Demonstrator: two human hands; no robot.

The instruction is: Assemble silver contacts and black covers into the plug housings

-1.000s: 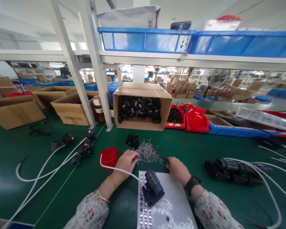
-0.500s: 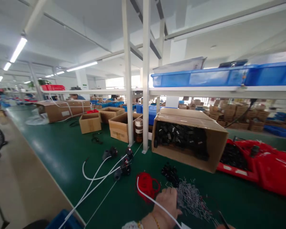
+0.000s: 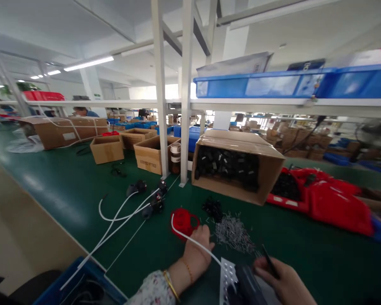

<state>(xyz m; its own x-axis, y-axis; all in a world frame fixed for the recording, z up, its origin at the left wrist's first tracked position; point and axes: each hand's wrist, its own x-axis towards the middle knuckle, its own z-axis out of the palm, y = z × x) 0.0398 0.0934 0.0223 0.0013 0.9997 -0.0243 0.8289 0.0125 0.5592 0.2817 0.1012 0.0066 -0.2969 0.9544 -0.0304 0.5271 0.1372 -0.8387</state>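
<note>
**Hands at the perforated plate, view lowered since the previous frame**

At the bottom edge, right of centre, the right hand (image 3: 284, 281) is closed on a thin dark tool (image 3: 269, 264) and rests beside a black part (image 3: 249, 288) lying on the perforated metal plate (image 3: 226, 273). Half a second ago only a fingertip of this hand showed at the frame bottom; the plate and black part were out of view. The left hand (image 3: 197, 252), lower centre, lies on the green counter (image 3: 66, 190) with its fingers curled at the edge of the pile of small metal pins (image 3: 233, 231); whether it pinches a pin cannot be told. A white cable (image 3: 193, 241) crosses this hand, as before. Just beyond lie a red coil (image 3: 184, 220) and a small heap of black pieces (image 3: 212, 207). Farther back, at frame centre, an open cardboard box (image 3: 269, 169) holds black parts. Red bins (image 3: 333, 199) sit to its right.
</note>
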